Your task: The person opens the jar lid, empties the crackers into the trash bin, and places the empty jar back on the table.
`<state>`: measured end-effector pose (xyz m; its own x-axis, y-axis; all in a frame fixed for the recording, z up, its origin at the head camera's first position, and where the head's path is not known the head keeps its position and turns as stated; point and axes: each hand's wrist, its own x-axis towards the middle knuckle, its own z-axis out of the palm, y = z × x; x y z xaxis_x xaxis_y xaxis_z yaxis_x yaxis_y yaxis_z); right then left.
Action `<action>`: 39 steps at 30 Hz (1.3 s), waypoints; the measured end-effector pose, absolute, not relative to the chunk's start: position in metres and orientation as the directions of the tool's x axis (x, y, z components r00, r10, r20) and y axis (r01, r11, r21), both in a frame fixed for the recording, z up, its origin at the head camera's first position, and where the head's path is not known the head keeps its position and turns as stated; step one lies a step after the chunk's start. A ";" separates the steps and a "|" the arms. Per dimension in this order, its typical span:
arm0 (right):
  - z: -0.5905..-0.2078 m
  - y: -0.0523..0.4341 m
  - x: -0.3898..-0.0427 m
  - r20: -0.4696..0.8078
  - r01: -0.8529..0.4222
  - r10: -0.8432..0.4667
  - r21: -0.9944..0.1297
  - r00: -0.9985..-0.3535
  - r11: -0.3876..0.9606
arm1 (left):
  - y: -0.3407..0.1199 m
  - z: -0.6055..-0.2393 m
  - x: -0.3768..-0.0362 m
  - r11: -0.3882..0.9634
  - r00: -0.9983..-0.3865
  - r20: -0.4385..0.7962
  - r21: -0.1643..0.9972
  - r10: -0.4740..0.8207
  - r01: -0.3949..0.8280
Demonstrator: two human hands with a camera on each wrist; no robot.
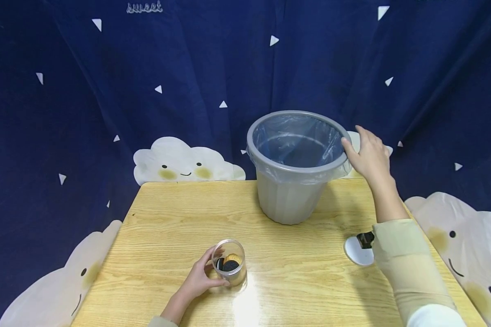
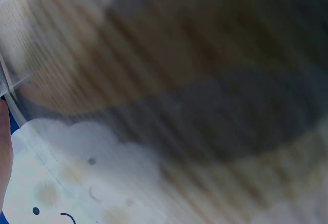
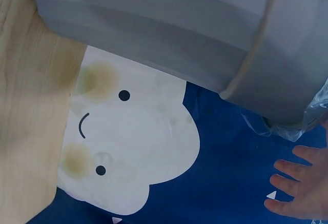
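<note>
In the head view, my left hand (image 1: 200, 274) is around a clear plastic jar (image 1: 239, 272) on the table, thumb on the near side and fingers on the far side. Dark sandwich cookies (image 1: 231, 265) and a lighter cookie (image 1: 233, 258) lie inside it. My right hand (image 1: 370, 154) is at the right rim of a grey trash bin (image 1: 290, 200) lined with a clear bag (image 1: 266, 131). Its thumb is at the rim, while the other fingers (image 3: 292, 170) extend, spread, beyond it in the right wrist view. Most of the left wrist view is a blur; a finger (image 2: 5, 152) shows at its edge.
The bin stands upright at the back of the wooden table (image 1: 180, 218). A white round disc (image 1: 357, 254) lies at the right, partly covered by the right sleeve (image 1: 409, 263) and a black object. A dark blue curtain (image 1: 196, 59) with cloud prints hangs behind.
</note>
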<state>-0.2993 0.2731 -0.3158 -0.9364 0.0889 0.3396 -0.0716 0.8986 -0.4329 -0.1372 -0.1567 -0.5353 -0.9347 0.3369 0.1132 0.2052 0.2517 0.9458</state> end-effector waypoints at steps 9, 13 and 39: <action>-0.303 0.272 -0.310 0.248 -0.052 0.046 -0.375 -0.968 0.926 | -0.157 -0.536 -0.137 0.243 -0.934 0.115 0.948 0.339 0.205; -0.298 0.270 -0.316 0.201 -0.046 0.028 -0.355 -0.979 0.934 | -0.157 -0.536 -0.138 0.243 -0.934 0.118 0.948 0.336 0.207; -0.288 0.266 -0.339 -0.061 -0.006 -0.020 -0.217 -0.998 0.976 | -0.156 -0.532 -0.134 0.246 -0.939 0.092 0.952 0.332 0.181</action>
<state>-0.3389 0.2660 -0.2876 -0.9980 -0.0196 -0.0608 -0.0060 0.9763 -0.2166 -0.1340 -0.1559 -0.5324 -0.9387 0.3322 0.0923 0.1807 0.2460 0.9523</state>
